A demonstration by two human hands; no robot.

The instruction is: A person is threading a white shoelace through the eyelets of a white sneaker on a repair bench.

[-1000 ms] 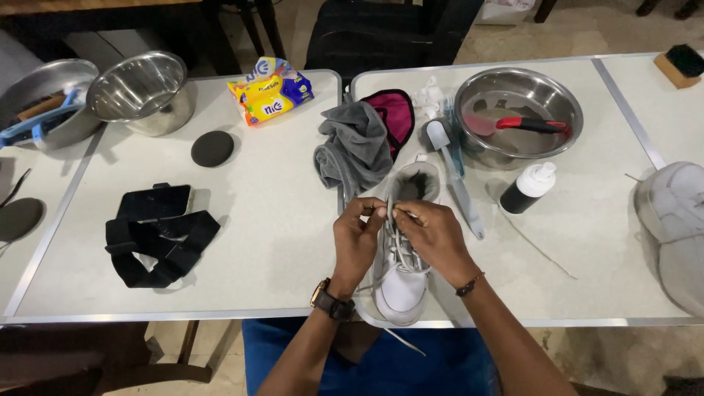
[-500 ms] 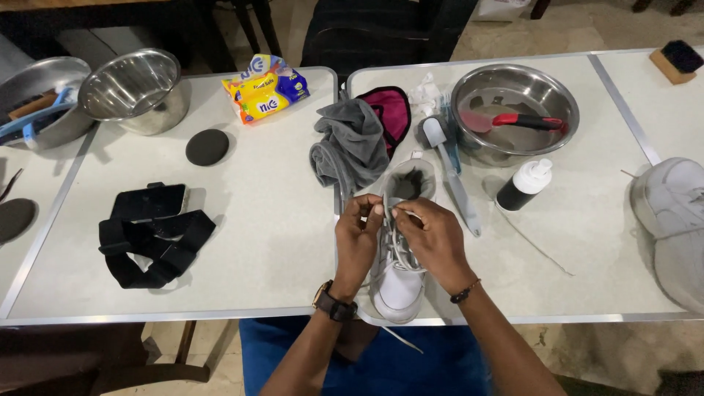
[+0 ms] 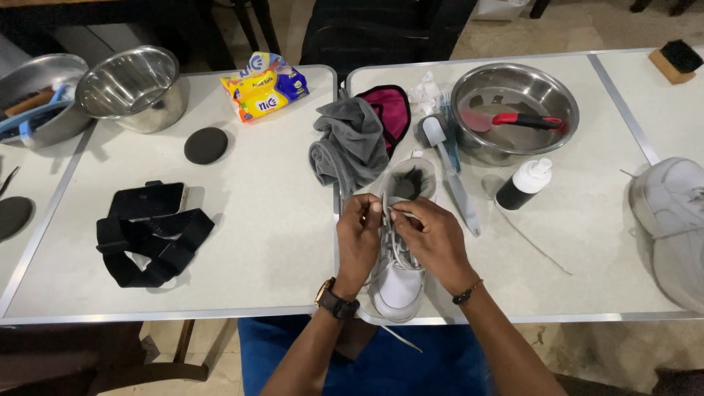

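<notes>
A white sneaker [image 3: 400,282] lies on the table's front edge with its toe toward me. Both hands sit on its upper part. My left hand [image 3: 358,236] pinches a white lace near the top eyelets. My right hand [image 3: 434,236] pinches the lace on the other side, fingertips almost touching the left ones. A loose lace end [image 3: 400,337] hangs off the table edge below the toe. A watch is on my left wrist.
A grey cloth [image 3: 345,143] and pink cloth [image 3: 392,110] lie behind the shoe. A brush [image 3: 451,169], a black bottle [image 3: 521,185], a steel bowl [image 3: 513,110], a second sneaker [image 3: 675,220], a black strap with a phone [image 3: 150,231], a yellow packet [image 3: 264,86], and more bowls [image 3: 132,84] lie around.
The hands stay on the sneaker's laces with only small finger movement. The view has shifted slightly.
</notes>
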